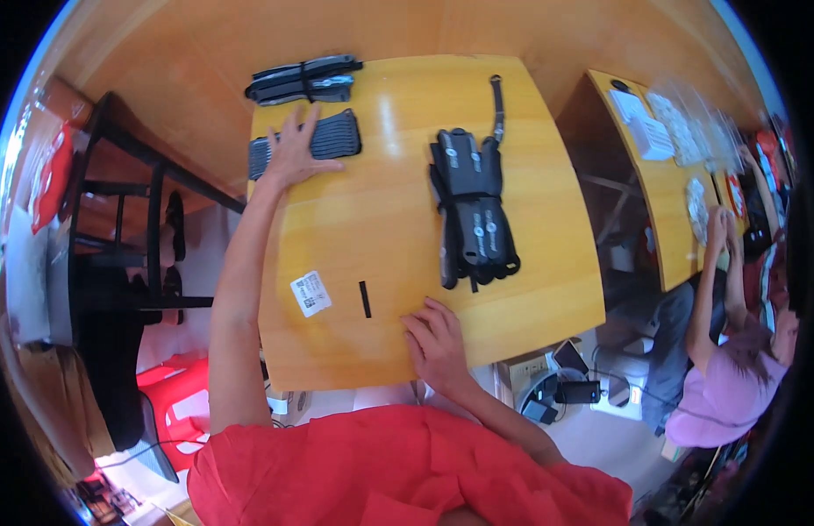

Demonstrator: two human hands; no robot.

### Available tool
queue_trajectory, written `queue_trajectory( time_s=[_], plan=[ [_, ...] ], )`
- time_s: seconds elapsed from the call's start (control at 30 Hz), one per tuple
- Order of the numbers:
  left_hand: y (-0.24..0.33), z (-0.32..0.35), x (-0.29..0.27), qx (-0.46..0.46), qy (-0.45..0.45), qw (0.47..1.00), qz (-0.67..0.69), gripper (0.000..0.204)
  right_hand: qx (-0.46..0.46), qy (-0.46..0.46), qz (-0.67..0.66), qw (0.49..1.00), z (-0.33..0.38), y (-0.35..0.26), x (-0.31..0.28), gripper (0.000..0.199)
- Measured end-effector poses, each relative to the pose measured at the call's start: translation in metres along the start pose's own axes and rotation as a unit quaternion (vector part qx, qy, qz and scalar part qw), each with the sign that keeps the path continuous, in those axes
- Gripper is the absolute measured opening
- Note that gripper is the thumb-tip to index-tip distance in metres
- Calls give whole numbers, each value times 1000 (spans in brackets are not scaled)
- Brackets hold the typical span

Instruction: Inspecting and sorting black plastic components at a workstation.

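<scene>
Dark grey, ribbed, rectangular bundle (339, 136) on yellow wooden table (381, 215), far left, beneath wide-spread bare left hand (293, 156); nothing in loosely curved bare right hand (439, 346). Could skew or slide if pressed unevenly.

It appears to be a small workshop or packing room, though which of the two cannot be told: a wooden tabletop (381, 219) bears dark bundles (473, 206) fastened with bands, and a white label (311, 293) printed with codes. At the right another person (731, 386) works at a second tabletop (666, 206) bearing a white basket (652, 138) and clear plastic bags (684, 124), while a red plastic stool (172, 396) and black electrical gear (579, 391) stand lower down, around the main tabletop.
</scene>
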State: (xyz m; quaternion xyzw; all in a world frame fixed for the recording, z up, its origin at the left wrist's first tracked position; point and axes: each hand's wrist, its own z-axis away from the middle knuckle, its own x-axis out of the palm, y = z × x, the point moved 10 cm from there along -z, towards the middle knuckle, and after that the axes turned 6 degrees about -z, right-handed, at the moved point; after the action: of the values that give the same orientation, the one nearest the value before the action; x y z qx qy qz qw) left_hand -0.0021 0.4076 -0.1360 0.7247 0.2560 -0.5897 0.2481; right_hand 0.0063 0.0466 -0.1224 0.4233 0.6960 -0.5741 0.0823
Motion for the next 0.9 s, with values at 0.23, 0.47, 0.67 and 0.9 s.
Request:
queue_trajectory(
  time_s=[0.23, 0.47, 0.67, 0.9],
  plan=[
    [54, 76, -101, 35, 134, 974, 177, 79, -76, 16, -23, 997, 15, -11, -3, 20],
    [61, 237, -63, -148, 32, 843, 516, 20, -165, 203, -3, 965, -11, -24, -94, 21],
    [98, 308, -58, -206, 16, 747, 632, 17, 217, 132, 38, 966, -84, 94, -116, 76],
    [167, 268, -60, -152, -35, 740, 654, 33, 311, 40, -65, 947, -83, 126, -87, 84]
  ],
)
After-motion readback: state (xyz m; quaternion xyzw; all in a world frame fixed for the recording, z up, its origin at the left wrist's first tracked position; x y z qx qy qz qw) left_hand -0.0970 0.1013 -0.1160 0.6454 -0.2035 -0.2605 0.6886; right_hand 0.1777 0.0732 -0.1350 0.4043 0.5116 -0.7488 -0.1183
